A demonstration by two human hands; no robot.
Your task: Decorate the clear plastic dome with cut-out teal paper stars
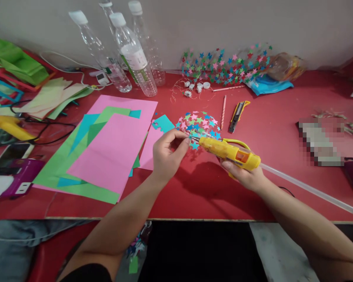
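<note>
My right hand point(241, 172) is wrapped round the handle of a yellow glue gun point(229, 150), with a long clear glue stick point(308, 188) coming out of its back. The gun's metal nozzle points left, at the fingertips of my left hand point(170, 150). Thumb and forefinger of that hand are pinched together at the nozzle tip; what sits between them is too small to make out. Just behind the nozzle lies a clear piece covered in pink, blue and green paper stars point(198, 122). A teal paper scrap point(164, 123) with cut edges is beside my left hand.
Coloured paper sheets point(106, 152) lie at the left. Tall plastic bottles point(135, 58) stand at the back, near a star-covered bottle point(226, 64) on its side. A yellow cutter point(238, 115) and a striped stick point(223, 112) lie beyond the gun. Purple box point(25, 176) far left.
</note>
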